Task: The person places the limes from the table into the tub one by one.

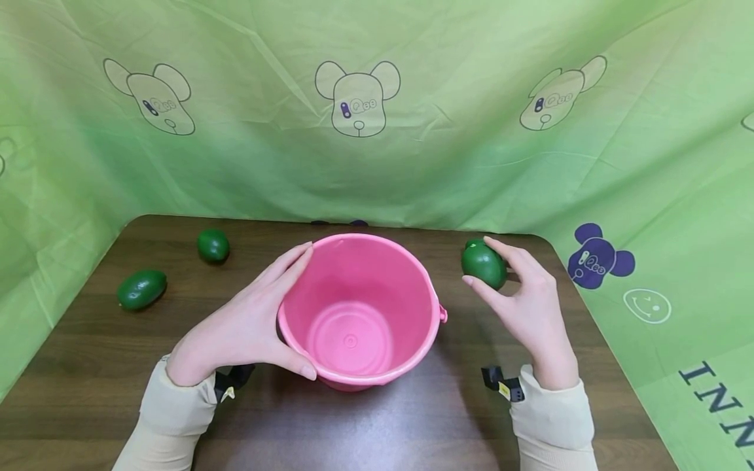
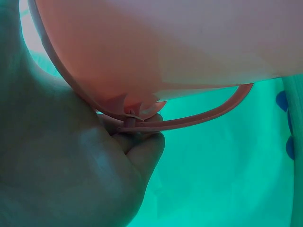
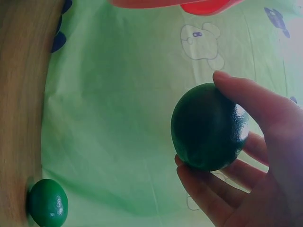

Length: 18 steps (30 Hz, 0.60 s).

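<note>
My left hand (image 1: 253, 320) grips the left side of a pink plastic bucket (image 1: 377, 268), fingers toward its far side and thumb at the near rim. The bucket's inside shows only its bare bottom, and it appears raised off the tabletop. In the left wrist view its pink handle (image 2: 203, 118) hangs by the fingers. To the right of the bucket, my right hand (image 1: 533, 307) holds a glossy green avocado (image 3: 208, 127) between thumb and fingertips, above the table. Another green avocado (image 3: 48, 203) lies on the table beyond, mostly hidden behind the held one in the head view.
Two more green avocados lie on the left of the brown wooden table (image 1: 377, 438): one near the back (image 1: 213, 245), the other (image 1: 142, 290) closer to the left edge. A green printed curtain (image 1: 436, 183) hangs along the back and both sides.
</note>
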### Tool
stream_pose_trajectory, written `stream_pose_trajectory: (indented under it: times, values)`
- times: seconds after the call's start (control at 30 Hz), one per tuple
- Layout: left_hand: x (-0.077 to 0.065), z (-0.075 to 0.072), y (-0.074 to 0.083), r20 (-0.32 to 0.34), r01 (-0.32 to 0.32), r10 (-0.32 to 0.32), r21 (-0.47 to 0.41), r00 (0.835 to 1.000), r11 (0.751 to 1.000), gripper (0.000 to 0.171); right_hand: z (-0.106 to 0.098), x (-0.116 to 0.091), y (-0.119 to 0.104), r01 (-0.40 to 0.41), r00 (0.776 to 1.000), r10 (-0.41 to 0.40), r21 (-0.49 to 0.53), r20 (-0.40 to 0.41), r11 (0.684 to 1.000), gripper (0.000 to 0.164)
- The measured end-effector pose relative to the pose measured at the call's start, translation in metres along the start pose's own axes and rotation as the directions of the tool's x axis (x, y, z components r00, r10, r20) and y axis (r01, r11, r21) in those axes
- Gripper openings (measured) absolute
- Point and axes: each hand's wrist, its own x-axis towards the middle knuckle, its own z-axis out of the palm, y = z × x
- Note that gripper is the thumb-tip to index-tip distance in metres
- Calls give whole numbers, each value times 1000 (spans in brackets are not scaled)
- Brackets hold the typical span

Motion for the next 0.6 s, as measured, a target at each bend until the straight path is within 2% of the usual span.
stream_pose_trajectory:
  times: [0.6]
  values:
    - [1, 0, -2, 6, -2, 2, 4, 1000, 1000, 148, -4, -1, -13, 45, 998, -42, 40, -56, 998, 76]
